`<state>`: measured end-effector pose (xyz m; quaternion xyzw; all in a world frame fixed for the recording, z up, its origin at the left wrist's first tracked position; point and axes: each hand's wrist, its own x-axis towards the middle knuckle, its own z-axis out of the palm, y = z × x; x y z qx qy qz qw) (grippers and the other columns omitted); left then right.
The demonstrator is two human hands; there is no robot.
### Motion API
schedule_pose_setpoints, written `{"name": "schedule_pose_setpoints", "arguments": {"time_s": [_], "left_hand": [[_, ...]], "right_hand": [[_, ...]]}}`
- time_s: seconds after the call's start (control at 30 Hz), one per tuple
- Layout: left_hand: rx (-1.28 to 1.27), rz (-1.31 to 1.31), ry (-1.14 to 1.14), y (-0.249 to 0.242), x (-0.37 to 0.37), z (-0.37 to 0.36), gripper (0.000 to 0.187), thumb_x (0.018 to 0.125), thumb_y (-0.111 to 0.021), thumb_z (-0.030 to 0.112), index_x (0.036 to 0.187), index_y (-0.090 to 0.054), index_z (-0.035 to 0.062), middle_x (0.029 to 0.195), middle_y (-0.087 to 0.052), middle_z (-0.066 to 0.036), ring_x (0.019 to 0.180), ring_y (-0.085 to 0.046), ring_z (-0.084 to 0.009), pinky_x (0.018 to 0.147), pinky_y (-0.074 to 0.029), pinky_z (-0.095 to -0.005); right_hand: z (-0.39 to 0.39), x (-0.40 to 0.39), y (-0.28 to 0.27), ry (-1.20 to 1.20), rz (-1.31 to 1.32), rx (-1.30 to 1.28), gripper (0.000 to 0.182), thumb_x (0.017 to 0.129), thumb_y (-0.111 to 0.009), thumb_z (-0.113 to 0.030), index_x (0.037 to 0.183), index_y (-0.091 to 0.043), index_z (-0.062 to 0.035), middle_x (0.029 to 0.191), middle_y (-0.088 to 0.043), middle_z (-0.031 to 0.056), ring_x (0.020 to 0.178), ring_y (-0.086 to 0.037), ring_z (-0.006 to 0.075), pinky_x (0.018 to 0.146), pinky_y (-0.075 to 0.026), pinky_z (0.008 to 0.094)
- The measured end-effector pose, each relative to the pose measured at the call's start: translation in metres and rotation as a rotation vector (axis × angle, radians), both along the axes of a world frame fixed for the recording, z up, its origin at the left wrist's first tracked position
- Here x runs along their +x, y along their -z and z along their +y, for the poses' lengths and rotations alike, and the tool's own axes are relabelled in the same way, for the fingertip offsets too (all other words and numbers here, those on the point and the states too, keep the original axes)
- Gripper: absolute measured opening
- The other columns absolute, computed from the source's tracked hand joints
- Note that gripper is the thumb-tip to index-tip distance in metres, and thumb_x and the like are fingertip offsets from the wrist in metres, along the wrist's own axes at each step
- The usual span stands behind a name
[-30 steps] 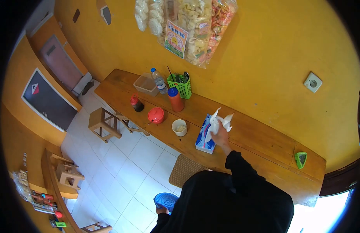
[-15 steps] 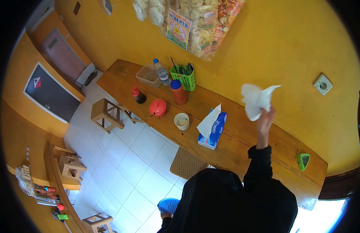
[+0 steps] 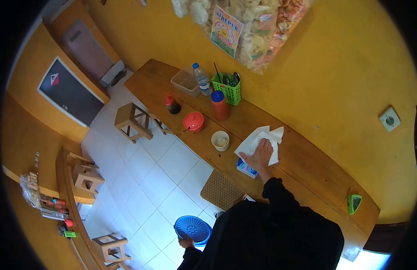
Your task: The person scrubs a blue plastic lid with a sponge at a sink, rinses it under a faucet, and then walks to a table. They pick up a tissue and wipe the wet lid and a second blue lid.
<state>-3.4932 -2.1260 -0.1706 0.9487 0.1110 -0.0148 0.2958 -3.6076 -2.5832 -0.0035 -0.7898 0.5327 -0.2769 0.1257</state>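
Observation:
My right hand (image 3: 259, 155) lies palm down on crumpled white tissue (image 3: 274, 156) over the wooden table, its thumb stretched away from the fingers. Beneath the tissue and hand, a blue-and-white tissue pack (image 3: 247, 168) is partly covered. Low in the view, my left hand (image 3: 187, 242) grips the rim of a round blue plastic tray (image 3: 193, 228) with radial ribs, held beside my body above the floor. Closest to the tissue on its left is a white cup (image 3: 220, 141) with small pale pieces inside.
The table (image 3: 307, 175) also bears a red lidded pot (image 3: 193, 122), dark sauce bottle (image 3: 173, 105), orange bottle (image 3: 220, 107), water bottle (image 3: 202, 81), clear box (image 3: 186, 83), green cutlery basket (image 3: 229, 91) and green object (image 3: 354, 204). A wooden stool (image 3: 132, 121) stands behind.
My right hand has come down and left with the tissue, from mid-air onto the pack, and its fingers have spread. The blue tray shows more fully. The view has shifted.

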Motion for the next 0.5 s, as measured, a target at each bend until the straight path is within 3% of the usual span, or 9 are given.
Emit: {"name": "schedule_pose_setpoints", "arguments": {"time_s": [0.03, 0.07, 0.13, 0.2, 0.27, 0.37, 0.4, 0.43, 0.5], "left_hand": [[-0.03, -0.003, 0.003, -0.002, -0.004, 0.002, 0.04, 0.075, -0.052, 0.04, 0.09, -0.057, 0.0033, 0.085, -0.06, -0.019, 0.079, -0.056, -0.0394, 0.069, -0.044, -0.0463], [-0.024, 0.0, -0.014, -0.007, -0.012, 0.003, 0.04, 0.075, -0.052, 0.04, 0.09, -0.057, 0.0033, 0.085, -0.06, -0.019, 0.079, -0.056, -0.0394, 0.069, -0.044, -0.0463], [0.07, 0.03, 0.013, -0.018, -0.026, 0.006, 0.035, 0.073, -0.056, 0.035, 0.09, -0.057, 0.0035, 0.084, -0.06, -0.019, 0.079, -0.056, -0.0394, 0.069, -0.044, -0.046], [0.09, 0.005, -0.019, -0.013, -0.041, 0.022, 0.033, 0.072, -0.058, 0.03, 0.089, -0.057, 0.0028, 0.084, -0.06, -0.019, 0.079, -0.056, -0.0391, 0.07, -0.044, -0.0457], [0.104, -0.014, -0.055, -0.008, -0.053, 0.032, 0.03, 0.07, -0.059, 0.026, 0.089, -0.057, 0.0022, 0.084, -0.06, -0.019, 0.078, -0.056, -0.0388, 0.07, -0.044, -0.0454], [0.138, -0.051, -0.378, -0.014, -0.059, 0.035, 0.031, 0.069, -0.059, 0.016, 0.095, -0.056, -0.0009, 0.088, -0.059, -0.019, 0.082, -0.056, -0.0366, 0.071, -0.044, -0.0433], [0.002, -0.123, -0.365, -0.024, -0.055, 0.029, 0.032, 0.069, -0.059, 0.015, 0.096, -0.056, -0.0025, 0.088, -0.059, -0.02, 0.082, -0.056, -0.036, 0.07, -0.044, -0.0436], [-0.132, -0.2, -0.363, -0.033, -0.051, 0.028, 0.033, 0.069, -0.059, 0.013, 0.097, -0.055, -0.0041, 0.088, -0.059, -0.02, 0.082, -0.057, -0.0355, 0.069, -0.045, -0.0438], [-0.163, -0.32, -0.523, -0.002, -0.021, 0.037, 0.031, 0.07, -0.057, 0.01, 0.095, -0.054, -0.0083, 0.086, -0.059, -0.022, 0.077, -0.058, -0.0332, 0.067, -0.046, -0.0427]], "right_hand": [[-0.001, 0.003, 0.006, 0.04, -0.081, -0.042, 0.056, 0.059, -0.07, -0.028, 0.096, -0.041, 0.0034, 0.093, -0.044, 0.0168, 0.09, -0.043, 0.0331, 0.079, -0.034, 0.0411], [-0.006, 0.003, 0.014, 0.023, -0.078, -0.035, 0.056, 0.059, -0.07, -0.028, 0.096, -0.041, 0.0034, 0.093, -0.044, 0.0168, 0.09, -0.043, 0.0331, 0.079, -0.034, 0.0411], [-0.023, -0.004, 0.033, -0.009, -0.305, 0.082, 0.037, 0.065, -0.063, -0.01, 0.096, -0.046, 0.0026, 0.09, -0.05, 0.0142, 0.087, -0.049, 0.0301, 0.077, -0.038, 0.0408], [-0.041, -0.005, 0.043, 0.065, -0.768, -0.053, 0.03, 0.069, -0.057, 0.0, 0.098, -0.05, 0.0038, 0.09, -0.054, 0.0135, 0.087, -0.052, 0.0276, 0.077, -0.04, 0.0374], [-0.047, -0.021, -0.014, 0.051, -1.206, 0.013, 0.033, 0.073, -0.054, 0.003, 0.105, -0.048, 0.0032, 0.099, -0.054, 0.0117, 0.092, -0.052, 0.0226, 0.079, -0.041, 0.0324], [-0.05, -0.049, -0.078, 0.101, -1.723, 0.101, 0.027, 0.079, -0.053, -0.005, 0.106, -0.049, -0.0007, 0.103, -0.053, 0.008, 0.094, -0.051, 0.02, 0.079, -0.043, 0.0349], [-0.051, -0.056, -0.087, 0.099, -1.844, 0.082, 0.028, 0.08, -0.053, -0.007, 0.107, -0.049, -0.0009, 0.103, -0.053, 0.0085, 0.093, -0.052, 0.0203, 0.078, -0.044, 0.0353], [-0.052, -0.062, -0.097, 0.076, -1.818, 0.129, 0.029, 0.08, -0.052, -0.006, 0.109, -0.048, -0.0011, 0.105, -0.052, 0.0095, 0.093, -0.052, 0.0211, 0.078, -0.044, 0.0355], [-0.046, -0.065, -0.104, -0.03, -1.732, 0.282, 0.032, 0.08, -0.05, -0.001, 0.112, -0.045, -0.0015, 0.107, -0.051, 0.0104, 0.094, -0.051, 0.0221, 0.08, -0.043, 0.0366]]}}
